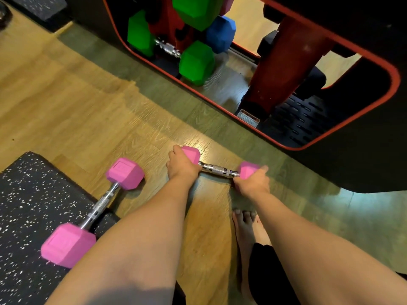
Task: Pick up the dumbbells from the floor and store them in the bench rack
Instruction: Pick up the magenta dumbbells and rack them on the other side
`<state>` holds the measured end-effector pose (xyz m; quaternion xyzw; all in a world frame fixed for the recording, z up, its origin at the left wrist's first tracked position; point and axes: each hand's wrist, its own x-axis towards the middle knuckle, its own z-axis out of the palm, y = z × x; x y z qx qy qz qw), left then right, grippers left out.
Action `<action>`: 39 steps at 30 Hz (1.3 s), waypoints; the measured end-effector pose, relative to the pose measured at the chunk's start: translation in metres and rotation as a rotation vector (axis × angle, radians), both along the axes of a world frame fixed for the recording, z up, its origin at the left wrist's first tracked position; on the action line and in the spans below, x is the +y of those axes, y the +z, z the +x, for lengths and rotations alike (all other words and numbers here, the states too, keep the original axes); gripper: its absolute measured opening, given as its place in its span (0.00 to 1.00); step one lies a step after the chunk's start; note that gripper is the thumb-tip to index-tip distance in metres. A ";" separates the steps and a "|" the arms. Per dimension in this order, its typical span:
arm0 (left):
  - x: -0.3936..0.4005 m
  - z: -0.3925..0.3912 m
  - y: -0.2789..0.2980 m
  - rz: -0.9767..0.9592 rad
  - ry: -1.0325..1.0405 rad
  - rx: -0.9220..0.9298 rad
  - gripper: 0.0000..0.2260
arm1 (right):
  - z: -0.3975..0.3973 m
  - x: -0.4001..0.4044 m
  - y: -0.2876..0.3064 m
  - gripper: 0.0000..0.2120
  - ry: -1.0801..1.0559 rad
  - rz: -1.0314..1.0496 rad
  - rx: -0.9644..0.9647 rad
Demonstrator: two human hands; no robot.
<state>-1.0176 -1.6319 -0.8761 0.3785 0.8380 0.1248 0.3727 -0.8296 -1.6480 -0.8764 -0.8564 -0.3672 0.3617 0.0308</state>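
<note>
A pink dumbbell (220,165) lies on the wooden floor (66,102), just short of the open side of the bench rack (308,137). The left hand (181,167) is curled over its left head and the right hand (253,183) is curled over its right head, so the steel handle between them is bare. Whether the weight has left the boards cannot be told from here.

On the side of this dumbbell away from the rack, a second pink dumbbell (94,211) lies untouched, one head on the floor and the other on a speckled black mat (28,194). A bare foot (244,227) stands on the near side of the held dumbbell, close beneath its right end.

Inside the rack, beyond the held dumbbell, green dumbbells (196,62) and a blue one (220,34) already sit on a red upright (284,62).

The chief risk seems to be the grip: the smooth hexagonal heads offer less purchase than the knurled handle, and a slip of either hand could drop that end onto the toes below. Lifting unevenly would tip the bar and shift the weight to one hand. Carried into the rack, the pink heads could knock the red-edged frame or the stored weights if the bar goes in crooked.
</note>
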 end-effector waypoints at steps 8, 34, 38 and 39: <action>0.002 -0.002 0.000 0.034 0.002 -0.023 0.37 | 0.003 -0.003 0.001 0.40 -0.057 0.030 0.018; 0.124 0.056 0.055 0.509 -0.143 -0.061 0.36 | 0.064 0.084 0.043 0.37 -0.341 0.561 0.070; 0.149 0.068 0.042 0.515 -0.140 -0.105 0.37 | 0.080 0.103 0.037 0.39 -0.325 0.572 0.024; 0.154 0.070 0.040 0.529 -0.138 -0.114 0.37 | 0.083 0.106 0.039 0.41 -0.341 0.543 0.035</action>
